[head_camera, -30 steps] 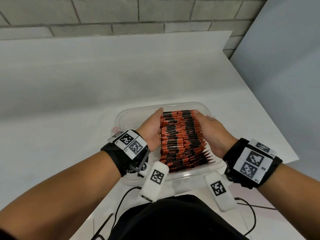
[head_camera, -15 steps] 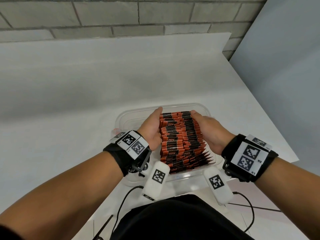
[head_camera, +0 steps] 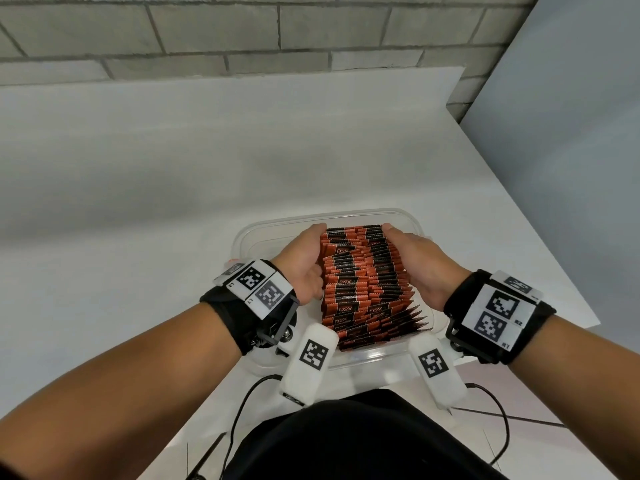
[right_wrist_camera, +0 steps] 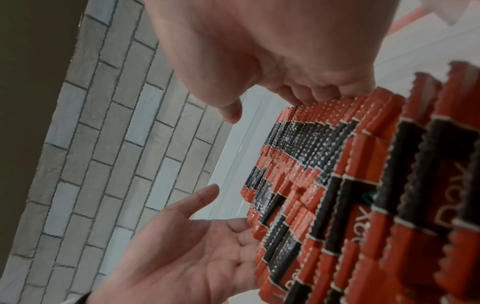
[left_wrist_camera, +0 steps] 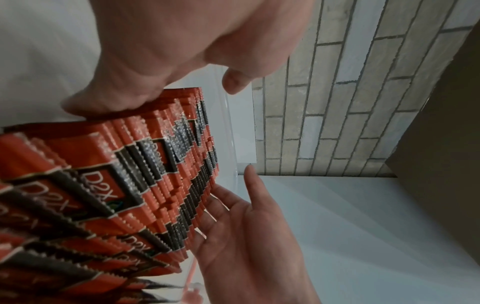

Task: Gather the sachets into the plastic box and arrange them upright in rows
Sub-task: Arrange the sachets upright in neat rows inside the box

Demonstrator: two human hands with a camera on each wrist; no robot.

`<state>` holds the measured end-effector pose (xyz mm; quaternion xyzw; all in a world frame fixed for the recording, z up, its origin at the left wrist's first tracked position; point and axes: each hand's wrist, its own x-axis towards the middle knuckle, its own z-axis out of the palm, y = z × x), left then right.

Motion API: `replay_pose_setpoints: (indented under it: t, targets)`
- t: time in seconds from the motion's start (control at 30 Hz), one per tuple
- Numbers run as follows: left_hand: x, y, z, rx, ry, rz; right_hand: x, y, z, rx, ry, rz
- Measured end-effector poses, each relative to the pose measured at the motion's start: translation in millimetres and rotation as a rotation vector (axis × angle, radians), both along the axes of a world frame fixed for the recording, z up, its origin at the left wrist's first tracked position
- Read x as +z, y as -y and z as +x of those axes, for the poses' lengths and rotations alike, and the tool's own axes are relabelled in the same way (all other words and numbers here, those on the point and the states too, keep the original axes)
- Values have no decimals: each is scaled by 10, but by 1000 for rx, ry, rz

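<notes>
Several red-and-black sachets [head_camera: 363, 285] stand on edge in tight rows inside the clear plastic box [head_camera: 408, 220]; the nearest ones lean toward me. My left hand [head_camera: 304, 258] lies flat against the left side of the block and my right hand [head_camera: 415, 261] against its right side, squeezing it between them. The left wrist view shows the sachets [left_wrist_camera: 155, 164] between my left hand [left_wrist_camera: 182, 41] and the straight fingers of my right hand [left_wrist_camera: 246, 246]. In the right wrist view my right hand [right_wrist_camera: 233, 41] and left hand [right_wrist_camera: 182, 257] flank the sachets [right_wrist_camera: 337, 174].
The box sits near the front of a white table [head_camera: 173, 202]. Its edge [head_camera: 554, 237] runs diagonally at the right beside a grey panel. A brick wall [head_camera: 242, 36] stands behind. Black cables [head_camera: 242, 403] trail at the near edge.
Both hands have closed in slightly on the block, the right one shifting a little left. The rows look narrower and more tightly packed.
</notes>
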<state>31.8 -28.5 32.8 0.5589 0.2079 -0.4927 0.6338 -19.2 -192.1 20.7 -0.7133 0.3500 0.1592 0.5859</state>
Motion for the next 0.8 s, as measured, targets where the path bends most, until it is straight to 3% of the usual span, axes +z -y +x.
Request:
replay_pose_setpoints:
  t: [0.17, 0.8]
  targets:
    - [-64, -11, 11, -73, 66, -9, 7, -6, -11, 14, -1, -9]
    - [-37, -2, 2, 46, 126, -28, 149, -65, 21, -20, -11, 12]
